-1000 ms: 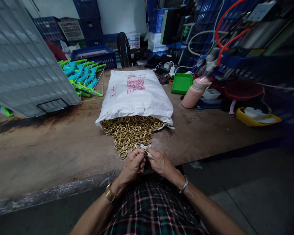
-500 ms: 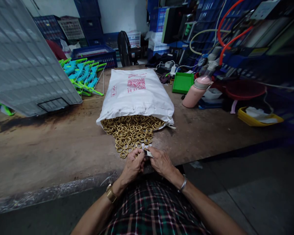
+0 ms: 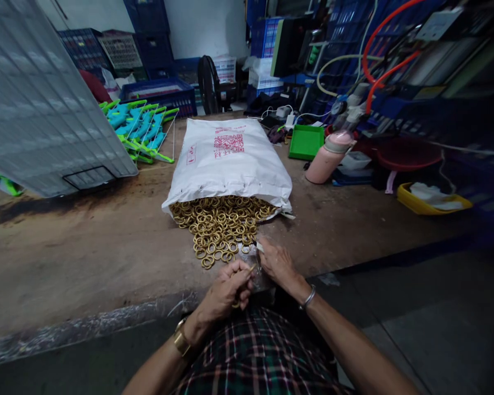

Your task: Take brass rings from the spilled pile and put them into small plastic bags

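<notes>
Rings (image 3: 220, 222) before sack (image 3: 228, 159) on table (image 3: 86, 252)

So the whole thing sits on a worn brown wooden workbench (image 3: 86, 258) with dark stains along the left and a scuffed, pale front edge. In the middle lies a big white woven sack with red print (image 3: 228, 159), mouth open toward the front, and a heap of small brass-coloured metal rings (image 3: 220, 225) spills out of it onto the wood. Back left there's a pile of turquoise and lime-green plastic clip hangers (image 3: 142, 131). Right of the sack: a shallow green plastic tray (image 3: 306, 141), with a pink bottle (image 3: 328, 159) just beside it.
</notes>
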Demonstrator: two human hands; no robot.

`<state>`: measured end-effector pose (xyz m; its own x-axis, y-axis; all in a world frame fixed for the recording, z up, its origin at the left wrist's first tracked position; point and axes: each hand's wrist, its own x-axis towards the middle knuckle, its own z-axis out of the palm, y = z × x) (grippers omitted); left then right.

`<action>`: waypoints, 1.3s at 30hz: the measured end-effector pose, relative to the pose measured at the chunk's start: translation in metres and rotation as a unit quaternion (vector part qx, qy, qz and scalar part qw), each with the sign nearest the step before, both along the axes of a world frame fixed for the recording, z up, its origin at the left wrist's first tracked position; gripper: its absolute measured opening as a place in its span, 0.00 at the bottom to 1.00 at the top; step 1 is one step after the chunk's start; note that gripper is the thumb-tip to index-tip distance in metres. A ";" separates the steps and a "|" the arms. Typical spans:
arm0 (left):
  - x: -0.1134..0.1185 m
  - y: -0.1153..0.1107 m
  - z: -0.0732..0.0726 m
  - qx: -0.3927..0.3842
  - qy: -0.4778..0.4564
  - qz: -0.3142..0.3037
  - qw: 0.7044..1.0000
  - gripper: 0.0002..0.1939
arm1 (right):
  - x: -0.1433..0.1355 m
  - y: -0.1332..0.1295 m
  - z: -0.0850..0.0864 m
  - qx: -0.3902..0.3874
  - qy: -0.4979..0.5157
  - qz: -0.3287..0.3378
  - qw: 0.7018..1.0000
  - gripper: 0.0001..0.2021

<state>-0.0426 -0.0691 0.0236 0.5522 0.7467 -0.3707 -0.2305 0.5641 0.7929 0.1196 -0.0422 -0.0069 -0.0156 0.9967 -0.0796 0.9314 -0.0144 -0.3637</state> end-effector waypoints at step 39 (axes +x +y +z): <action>0.003 0.028 -0.016 0.006 0.086 0.132 0.987 0.15 | -0.007 0.020 -0.004 0.113 0.258 -0.003 0.959 0.08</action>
